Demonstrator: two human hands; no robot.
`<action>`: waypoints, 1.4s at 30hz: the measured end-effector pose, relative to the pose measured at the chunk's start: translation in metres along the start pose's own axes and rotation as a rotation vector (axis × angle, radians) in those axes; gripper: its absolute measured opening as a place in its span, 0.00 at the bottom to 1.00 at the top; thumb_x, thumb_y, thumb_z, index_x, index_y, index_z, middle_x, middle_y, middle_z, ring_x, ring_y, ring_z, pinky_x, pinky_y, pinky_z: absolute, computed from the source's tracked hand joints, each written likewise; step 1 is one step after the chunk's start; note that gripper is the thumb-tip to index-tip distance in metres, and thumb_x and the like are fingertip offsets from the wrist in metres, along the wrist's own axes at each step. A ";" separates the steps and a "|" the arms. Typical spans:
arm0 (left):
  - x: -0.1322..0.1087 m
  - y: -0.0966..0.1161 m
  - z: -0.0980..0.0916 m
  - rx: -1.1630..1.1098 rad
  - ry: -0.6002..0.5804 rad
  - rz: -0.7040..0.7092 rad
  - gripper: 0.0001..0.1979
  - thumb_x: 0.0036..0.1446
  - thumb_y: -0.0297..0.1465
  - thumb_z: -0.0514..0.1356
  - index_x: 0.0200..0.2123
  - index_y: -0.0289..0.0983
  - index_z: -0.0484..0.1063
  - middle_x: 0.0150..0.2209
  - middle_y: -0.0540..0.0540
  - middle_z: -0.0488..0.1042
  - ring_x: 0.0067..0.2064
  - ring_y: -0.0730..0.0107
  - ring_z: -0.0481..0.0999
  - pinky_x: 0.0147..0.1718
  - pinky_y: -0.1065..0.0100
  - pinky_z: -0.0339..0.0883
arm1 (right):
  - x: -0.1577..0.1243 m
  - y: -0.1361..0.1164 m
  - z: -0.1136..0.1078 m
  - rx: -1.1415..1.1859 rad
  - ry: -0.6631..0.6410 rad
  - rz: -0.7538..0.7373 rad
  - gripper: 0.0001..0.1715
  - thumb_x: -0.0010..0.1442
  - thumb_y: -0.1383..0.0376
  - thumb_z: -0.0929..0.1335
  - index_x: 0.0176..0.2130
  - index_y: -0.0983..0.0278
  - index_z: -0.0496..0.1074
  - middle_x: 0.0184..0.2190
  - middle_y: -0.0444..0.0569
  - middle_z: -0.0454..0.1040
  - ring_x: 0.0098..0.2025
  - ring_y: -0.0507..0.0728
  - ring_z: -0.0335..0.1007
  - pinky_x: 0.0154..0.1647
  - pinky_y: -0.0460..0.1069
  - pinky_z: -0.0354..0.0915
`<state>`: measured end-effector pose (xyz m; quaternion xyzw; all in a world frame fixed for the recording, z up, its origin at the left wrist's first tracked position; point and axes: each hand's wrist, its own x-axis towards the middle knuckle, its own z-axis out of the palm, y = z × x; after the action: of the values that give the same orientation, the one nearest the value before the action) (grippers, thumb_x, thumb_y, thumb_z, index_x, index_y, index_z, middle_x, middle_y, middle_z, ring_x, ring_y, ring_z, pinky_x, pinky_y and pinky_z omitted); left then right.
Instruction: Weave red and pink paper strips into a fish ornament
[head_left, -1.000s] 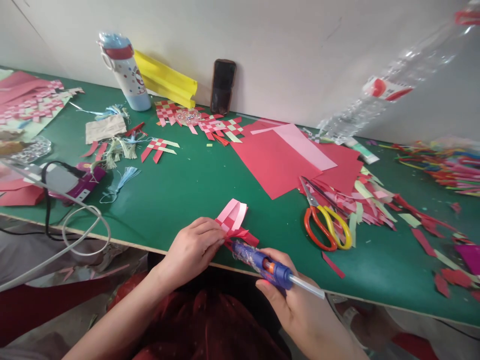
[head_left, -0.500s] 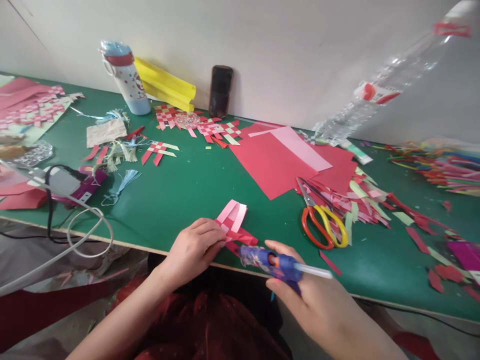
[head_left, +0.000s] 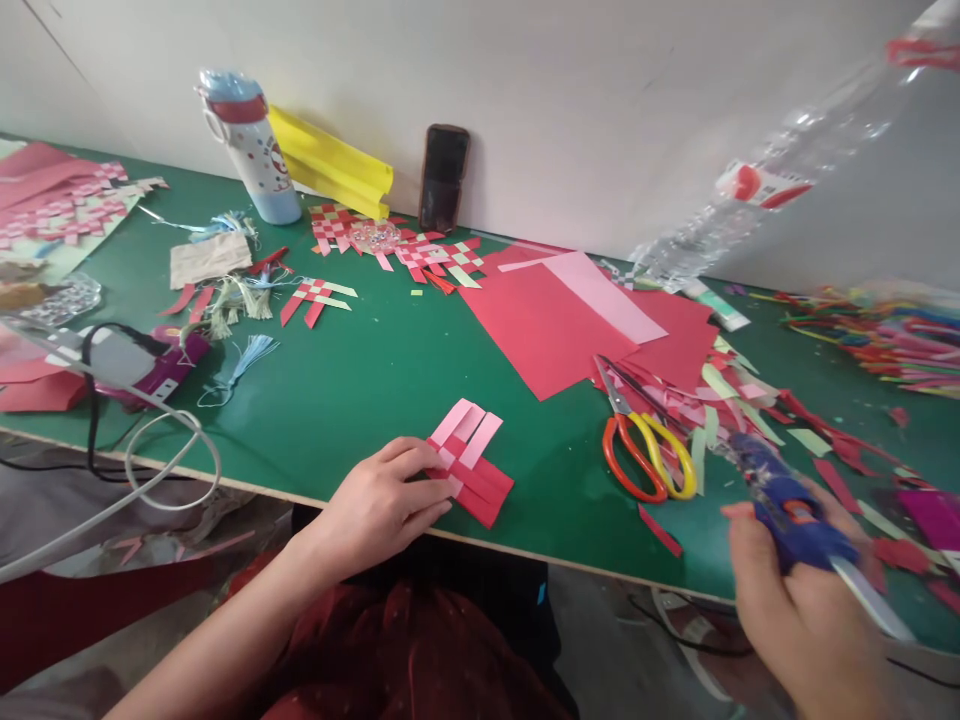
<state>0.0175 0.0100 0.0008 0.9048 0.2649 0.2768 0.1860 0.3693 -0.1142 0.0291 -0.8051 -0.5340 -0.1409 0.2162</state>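
Lower centre of the frame: my left hand point(head_left: 382, 500) pinches the left edge of a paper weave point(head_left: 471, 462), which lies flat on the green table point(head_left: 360, 380) near its front edge. Three pink strips cross the red ones in it. At lower right, blurred, my right hand point(head_left: 806, 615) is closed around a blue glue gun point(head_left: 787, 500), well apart from the weave, nozzle pointing up and left.

Between the two hands lie one pair of scissors point(head_left: 646, 452) with one red and one yellow handle, and a single red scrap point(head_left: 660, 530) near the table edge. Behind the scissors are overlapping red sheets point(head_left: 544, 335) with one pink sheet point(head_left: 604, 290) on top. A heap of red, pink and pale green offcuts point(head_left: 742, 400) spreads to their right.

Along the wall, upper left to centre: one flask point(head_left: 251, 145), lid on, contents hidden; a folded yellow paper point(head_left: 334, 165); one dark phone point(head_left: 444, 175) leaning upright. In front of the phone lie several more red-and-white weaves point(head_left: 405, 245). One clear plastic bottle point(head_left: 757, 180) with a red cap slants across the upper right; I cannot tell what it holds.

At far left, a purple and grey tool point(head_left: 150, 365) rests on the table, its cable point(head_left: 176, 470) looping over the edge, with a pale blue tassel point(head_left: 244, 358) just beside it.
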 end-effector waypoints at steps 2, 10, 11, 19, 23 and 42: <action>-0.002 -0.001 -0.002 0.041 -0.032 0.037 0.10 0.64 0.30 0.56 0.44 0.39 0.76 0.45 0.43 0.74 0.52 0.62 0.71 0.49 0.60 0.72 | 0.007 0.004 0.013 -0.100 0.013 0.026 0.38 0.64 0.49 0.59 0.63 0.70 0.59 0.55 0.69 0.66 0.50 0.72 0.70 0.47 0.62 0.65; -0.003 -0.001 -0.005 0.182 -0.098 0.153 0.17 0.64 0.40 0.57 0.51 0.37 0.72 0.47 0.40 0.72 0.54 0.55 0.68 0.51 0.54 0.72 | 0.031 0.024 0.044 -0.309 -0.220 0.034 0.39 0.63 0.52 0.56 0.65 0.72 0.55 0.39 0.64 0.75 0.42 0.70 0.72 0.50 0.62 0.61; -0.003 -0.001 -0.005 0.197 -0.111 0.163 0.20 0.63 0.43 0.57 0.52 0.38 0.71 0.48 0.40 0.71 0.54 0.53 0.68 0.51 0.53 0.72 | 0.034 0.026 0.046 -0.304 -0.249 0.037 0.39 0.63 0.53 0.56 0.65 0.72 0.55 0.39 0.64 0.75 0.42 0.70 0.72 0.50 0.62 0.61; -0.003 -0.004 -0.005 0.251 -0.212 0.164 0.24 0.60 0.49 0.56 0.53 0.40 0.70 0.51 0.39 0.68 0.54 0.52 0.66 0.49 0.53 0.72 | 0.040 0.030 0.018 -0.251 -0.298 -0.057 0.44 0.60 0.44 0.54 0.61 0.71 0.62 0.53 0.67 0.71 0.56 0.73 0.65 0.55 0.66 0.61; -0.005 -0.005 -0.004 0.247 -0.201 0.149 0.22 0.62 0.47 0.55 0.53 0.42 0.70 0.52 0.41 0.67 0.54 0.54 0.66 0.50 0.53 0.71 | 0.025 -0.025 -0.010 -0.044 0.100 -0.240 0.24 0.66 0.56 0.60 0.58 0.59 0.68 0.53 0.57 0.72 0.55 0.66 0.67 0.60 0.63 0.58; -0.004 -0.005 -0.002 0.209 -0.118 0.165 0.23 0.62 0.48 0.56 0.52 0.39 0.71 0.52 0.39 0.70 0.56 0.53 0.68 0.55 0.49 0.68 | -0.028 -0.129 0.047 0.329 -0.250 -0.656 0.16 0.66 0.61 0.63 0.50 0.58 0.76 0.54 0.52 0.72 0.58 0.66 0.59 0.53 0.61 0.60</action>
<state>0.0112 0.0123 -0.0019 0.9526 0.2055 0.2085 0.0823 0.2400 -0.0697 0.0014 -0.5573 -0.8008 -0.0158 0.2190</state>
